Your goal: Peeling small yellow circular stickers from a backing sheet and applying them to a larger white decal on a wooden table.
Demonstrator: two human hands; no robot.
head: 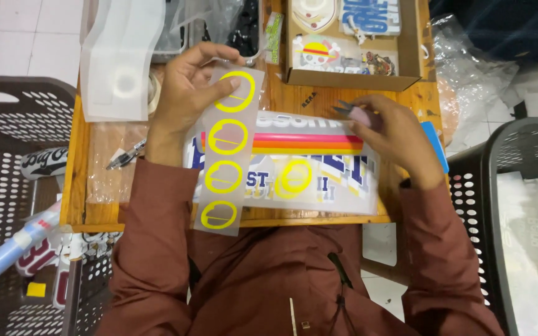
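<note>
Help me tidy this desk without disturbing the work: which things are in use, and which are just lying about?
In use:
left hand holding the strip of yellow rings
right hand holding scissors
printed sheet under both hands

Lying about:
pen
cardboard box of stickers
white film
black baskets at either side
blue card

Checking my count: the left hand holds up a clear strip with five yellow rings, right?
Not quite. The head view shows four yellow rings on the strip that the left hand holds, not five. A fifth ring lies apart, on the printed sheet.
</note>
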